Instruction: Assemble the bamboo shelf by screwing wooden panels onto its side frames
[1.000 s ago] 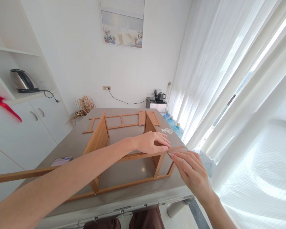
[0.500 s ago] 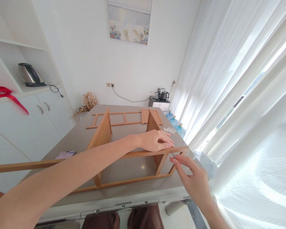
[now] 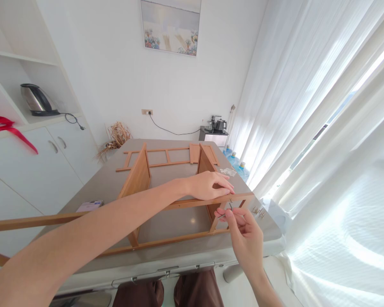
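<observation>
A light-brown wooden shelf frame (image 3: 185, 204) lies on its side on the grey table, with two upright boards inside it. My left hand (image 3: 207, 185) reaches across and holds the near top rail, its fingers bent over the rail close to the right end. Below that rail, my right hand (image 3: 245, 232) pinches a bent metal hex key (image 3: 222, 215). The key's short arm points up at a small bolt (image 3: 231, 200) in the rail; whether its tip sits in the bolt head is too small to tell.
Several loose screws (image 3: 258, 212) stand on the table (image 3: 269, 232) to the right. Behind the frame lies a ladder-like wooden piece (image 3: 168, 157). A clear plastic bag (image 3: 228, 172) is near the right edge, and a flat pale box (image 3: 89, 206) is at left.
My right hand has moved left and turned, so the hex key's long arm now points left under the rail. My left hand stays on the rail. The view has shifted slightly.
</observation>
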A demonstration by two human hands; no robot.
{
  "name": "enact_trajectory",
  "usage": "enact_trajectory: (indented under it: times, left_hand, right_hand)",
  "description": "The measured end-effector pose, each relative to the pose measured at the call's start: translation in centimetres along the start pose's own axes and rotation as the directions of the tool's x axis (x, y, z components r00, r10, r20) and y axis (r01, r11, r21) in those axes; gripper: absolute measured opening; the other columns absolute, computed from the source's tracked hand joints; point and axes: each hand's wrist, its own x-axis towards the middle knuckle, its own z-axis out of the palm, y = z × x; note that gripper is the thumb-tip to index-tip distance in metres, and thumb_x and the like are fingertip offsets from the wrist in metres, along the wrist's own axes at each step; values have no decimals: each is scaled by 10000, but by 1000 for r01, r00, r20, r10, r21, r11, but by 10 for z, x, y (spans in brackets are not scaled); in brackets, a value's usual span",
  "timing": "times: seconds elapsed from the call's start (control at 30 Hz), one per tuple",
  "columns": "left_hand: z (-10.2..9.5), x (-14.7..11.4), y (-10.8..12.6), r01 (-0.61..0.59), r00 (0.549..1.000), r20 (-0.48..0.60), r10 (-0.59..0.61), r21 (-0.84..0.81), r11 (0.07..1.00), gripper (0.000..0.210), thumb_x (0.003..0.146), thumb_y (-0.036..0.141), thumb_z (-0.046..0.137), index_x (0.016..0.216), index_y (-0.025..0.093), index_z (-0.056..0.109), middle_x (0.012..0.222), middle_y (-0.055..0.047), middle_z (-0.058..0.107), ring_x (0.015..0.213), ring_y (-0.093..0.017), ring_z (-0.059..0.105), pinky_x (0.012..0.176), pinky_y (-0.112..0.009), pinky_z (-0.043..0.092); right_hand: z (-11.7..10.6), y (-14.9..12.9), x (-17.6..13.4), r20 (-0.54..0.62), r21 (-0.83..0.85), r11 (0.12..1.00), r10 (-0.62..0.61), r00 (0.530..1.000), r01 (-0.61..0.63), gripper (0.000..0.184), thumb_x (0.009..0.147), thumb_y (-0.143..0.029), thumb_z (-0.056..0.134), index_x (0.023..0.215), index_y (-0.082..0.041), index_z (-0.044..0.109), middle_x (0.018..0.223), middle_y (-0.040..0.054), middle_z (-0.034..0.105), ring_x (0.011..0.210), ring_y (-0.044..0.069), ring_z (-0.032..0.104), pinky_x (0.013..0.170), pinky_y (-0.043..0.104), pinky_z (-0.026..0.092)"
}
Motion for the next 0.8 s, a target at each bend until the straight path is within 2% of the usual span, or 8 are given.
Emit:
enact_trajectory:
  times: [0.07, 0.13, 0.2, 0.3, 0.43, 0.5, 0.67, 0.8]
  left_hand:
    - [0, 0, 1, 2, 1000, -1, -2, -2, 1000, 283, 976, 331, 483, 1144, 272, 702, 1298, 31, 662, 1440, -180, 363, 1164, -335, 331]
    - [-1, -1, 3, 9, 1000, 1, -9, -7, 1000, 281, 977, 335, 480, 1135, 278, 705, 1299, 38, 660, 1444, -182, 356, 1167, -337, 329]
    - [-2, -1, 6, 17, 1000, 4, -17, -11, 1000, 283, 980, 345, 476, 1140, 284, 701, 1290, 37, 665, 1445, -180, 355, 1166, -335, 333]
    - [-2, -2, 8, 52, 999, -3, -52, -5, 999, 289, 978, 366, 479, 1163, 290, 687, 1318, 22, 645, 1444, -187, 361, 1160, -340, 342]
    - [-2, -2, 8, 80, 997, -7, -80, -6, 997, 277, 974, 377, 482, 1142, 302, 688, 1355, 21, 618, 1441, -194, 367, 1148, -340, 353]
    - [-1, -2, 8, 67, 998, -5, -67, -18, 998, 261, 974, 368, 482, 1110, 303, 695, 1302, 33, 652, 1446, -183, 353, 1152, -333, 347]
    - [-1, -1, 7, 58, 998, -11, -58, -21, 998, 249, 973, 362, 485, 1083, 305, 701, 1255, 33, 675, 1449, -174, 348, 1145, -326, 356]
    - [-1, -1, 7, 52, 999, -14, -52, 4, 999, 249, 973, 358, 492, 1090, 294, 702, 1283, 17, 657, 1434, -183, 375, 1130, -324, 372]
  right_hand:
    - [-5, 4, 1, -16, -112, 989, -99, 995, 96, 155, 929, -385, 627, 970, -237, 609, 913, 44, 759, 879, 199, 723, 791, 315, 579]
    - [-16, 6, 5, -21, -271, 935, -243, 970, 229, 101, 931, -332, 628, 982, -246, 637, 891, 28, 745, 841, 185, 708, 752, 295, 560]
    - [-29, 7, 13, 33, -403, 838, -389, 921, 368, 85, 934, -267, 619, 1005, -257, 666, 912, 25, 727, 814, 174, 683, 706, 284, 539]
    - [-47, 6, 25, 175, -479, 682, -543, 821, 553, 170, 932, -177, 597, 1045, -268, 684, 971, 41, 695, 862, 183, 644, 697, 298, 520]
    - [-57, 2, 34, 306, -487, 552, -618, 724, 677, 214, 911, -116, 595, 1033, -264, 689, 924, 42, 673, 831, 192, 610, 716, 343, 491]
    - [-57, 1, 34, 332, -490, 537, -614, 716, 687, 221, 912, -103, 583, 1022, -263, 688, 909, 41, 667, 811, 192, 602, 727, 360, 482]
    - [-53, 3, 33, 316, -506, 578, -566, 762, 640, 214, 925, -128, 570, 1044, -268, 680, 937, 54, 666, 834, 207, 604, 726, 373, 483]
    - [-51, 3, 35, 299, -495, 603, -557, 775, 625, 188, 931, -139, 571, 1022, -263, 679, 941, 55, 672, 847, 212, 610, 714, 366, 487]
